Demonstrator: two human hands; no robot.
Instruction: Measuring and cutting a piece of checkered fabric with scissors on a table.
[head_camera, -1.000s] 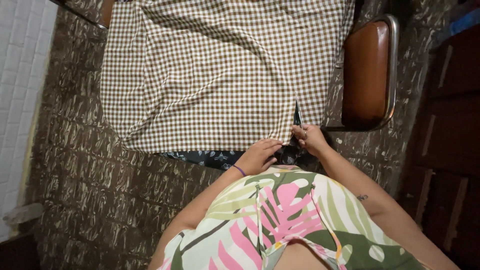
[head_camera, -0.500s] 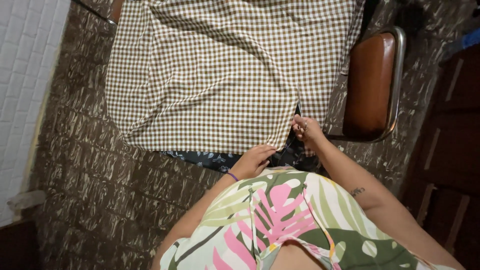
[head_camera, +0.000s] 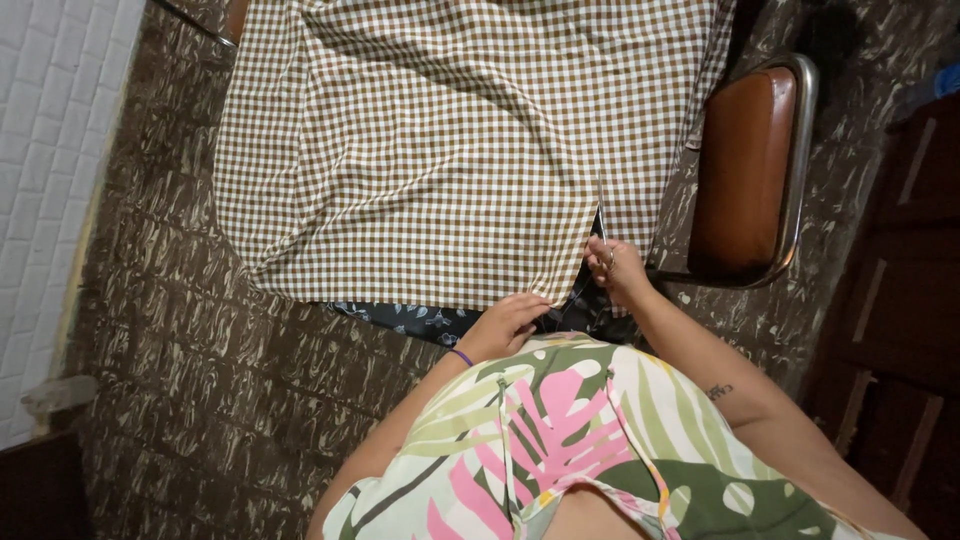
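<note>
Brown-and-white checked cotton cloth (head_camera: 440, 150) lies spread over a surface, its near edge hanging toward the person, with a slit running up from that edge on the right side. The right hand (head_camera: 615, 268) is curled closed around a pair of scissors (head_camera: 601, 215), whose thin metal blades point up into the slit in the cloth. The left hand (head_camera: 510, 322) rests just to the left of the slit, fingers bent and pressed onto the lower edge of the cloth, holding it down; a thin purple band (head_camera: 461, 356) circles its wrist. Under the checked cloth's edge a strip of dark floral-print fabric (head_camera: 410, 320) shows. A brown padded chair with a metal tube frame (head_camera: 750, 170) stands just to the right of the surface. The floor is patterned brown tile (head_camera: 200, 400), and a white tiled wall (head_camera: 50, 150) runs along the left.
</note>
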